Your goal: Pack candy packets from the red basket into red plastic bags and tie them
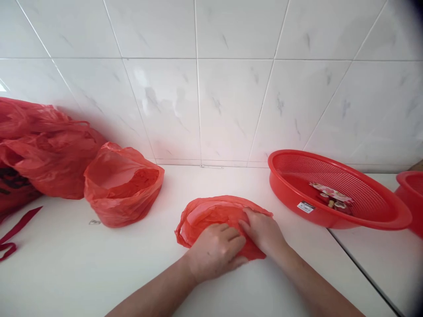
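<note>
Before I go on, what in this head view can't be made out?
- Contents of the small red bag: covered by left hand and right hand.
- Label on the red basket: too small to read.
- Second basket: cut off by the right edge.
- Black print on the large bag: cut off by the left edge.

A white surface runs up to a wall of white marbled tiles. Far left, a large crumpled red plastic bag with black print low on its side rests against the wall; a dark red strap lies on the surface near it. Just right of that bag sits a smaller red bag, its mouth open and facing right. At the right, a red mesh basket tilts against the wall, a printed packet and a white label inside. A second red basket shows at the right edge.
</note>
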{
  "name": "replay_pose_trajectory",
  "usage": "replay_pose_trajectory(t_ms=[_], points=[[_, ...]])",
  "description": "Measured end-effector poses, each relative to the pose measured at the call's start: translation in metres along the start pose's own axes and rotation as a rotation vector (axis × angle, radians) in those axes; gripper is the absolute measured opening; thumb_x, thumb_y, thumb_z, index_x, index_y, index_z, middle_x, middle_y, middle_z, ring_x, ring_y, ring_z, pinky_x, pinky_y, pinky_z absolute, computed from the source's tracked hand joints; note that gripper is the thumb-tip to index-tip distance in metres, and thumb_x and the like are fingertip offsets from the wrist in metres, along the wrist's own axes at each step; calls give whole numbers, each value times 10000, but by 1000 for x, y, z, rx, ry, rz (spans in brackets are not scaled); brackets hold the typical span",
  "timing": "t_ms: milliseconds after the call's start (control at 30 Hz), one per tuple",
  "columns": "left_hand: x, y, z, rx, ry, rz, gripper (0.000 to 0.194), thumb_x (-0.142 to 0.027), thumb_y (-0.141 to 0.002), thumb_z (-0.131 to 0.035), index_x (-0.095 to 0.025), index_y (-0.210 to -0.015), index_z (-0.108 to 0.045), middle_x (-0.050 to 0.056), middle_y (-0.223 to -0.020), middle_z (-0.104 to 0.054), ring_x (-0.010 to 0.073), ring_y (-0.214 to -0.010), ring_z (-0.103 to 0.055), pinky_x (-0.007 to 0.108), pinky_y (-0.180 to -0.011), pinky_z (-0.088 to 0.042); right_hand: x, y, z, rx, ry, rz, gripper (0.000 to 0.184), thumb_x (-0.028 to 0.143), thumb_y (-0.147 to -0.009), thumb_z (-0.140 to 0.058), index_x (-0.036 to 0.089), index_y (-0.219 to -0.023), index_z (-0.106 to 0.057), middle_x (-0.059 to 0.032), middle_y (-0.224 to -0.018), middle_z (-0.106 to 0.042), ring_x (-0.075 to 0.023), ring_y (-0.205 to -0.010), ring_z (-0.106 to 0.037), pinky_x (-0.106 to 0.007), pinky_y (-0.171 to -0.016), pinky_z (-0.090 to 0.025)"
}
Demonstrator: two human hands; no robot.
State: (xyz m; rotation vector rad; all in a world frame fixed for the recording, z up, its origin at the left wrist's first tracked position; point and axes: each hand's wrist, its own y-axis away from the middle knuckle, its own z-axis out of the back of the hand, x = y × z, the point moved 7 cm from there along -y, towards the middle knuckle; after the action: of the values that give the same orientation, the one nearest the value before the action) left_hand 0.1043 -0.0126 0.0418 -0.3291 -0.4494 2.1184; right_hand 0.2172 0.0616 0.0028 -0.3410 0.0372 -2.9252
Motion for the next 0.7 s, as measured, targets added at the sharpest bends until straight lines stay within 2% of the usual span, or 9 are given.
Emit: replay_pose_trajectory(t_ms=[67, 167, 267, 567, 633, 700], points=[[-7, 2, -11, 65, 1, -26, 325, -468, -869, -469, -169, -759, -535, 29, -741, -566, 150, -603, -494, 282, -526, -383, 0, 0, 0, 10, 4, -8, 189, 328, -872, -412, 211, -907, -556, -22, -786, -672, -173, -701, -626, -263, -551, -348], [-12, 5, -25, 147, 7, -42, 177, -244, -900, -435, -172, -777, -539, 20, -716, -563, 145, -612, -506, 281, -546, -397, 1, 1, 1, 11, 4, -22, 247, 339, -879, -417, 197, -1019, -564, -52, -853, -680, -185, -780, -637, -269, -592, -378], [-12, 7, -29, 172, 44, -25, 185, -105, -871, -397, -178, -808, -555, 12, -706, -563, 135, -589, -496, 281, -532, -392, 2, 2, 2, 14, -6, -26, 286, 331, -891, -401, 185, -1073, -568, -67, -880, -683, -194, -813, -639, -277, -620, -394], [-10, 8, -27, 176, 5, -57, 230, -183, -894, -385, -188, -732, -548, 12, -615, -551, 136, -523, -461, 298, -483, -343, 2, 1, 0, 31, -5, -34, 234, 308, -887, -410, 190, -1003, -576, -49, -836, -677, -181, -718, -624, -274, -573, -368], [-7, 8, -28, 175, 5, -49, 236, -189, -900, -388, -184, -726, -548, 16, -628, -560, 136, -537, -468, 297, -500, -347, 6, 4, 6, -25, 29, -11, 222, 283, -882, -417, 184, -990, -584, -51, -842, -673, -181, -721, -618, -275, -568, -360], [-4, 9, -29, 187, 17, -29, 243, -198, -911, -380, -185, -742, -554, 21, -656, -572, 139, -557, -480, 293, -515, -344, 12, 9, 18, -144, 82, 15, 236, 273, -892, -403, 185, -1003, -591, -54, -878, -661, -179, -733, -606, -274, -575, -354]])
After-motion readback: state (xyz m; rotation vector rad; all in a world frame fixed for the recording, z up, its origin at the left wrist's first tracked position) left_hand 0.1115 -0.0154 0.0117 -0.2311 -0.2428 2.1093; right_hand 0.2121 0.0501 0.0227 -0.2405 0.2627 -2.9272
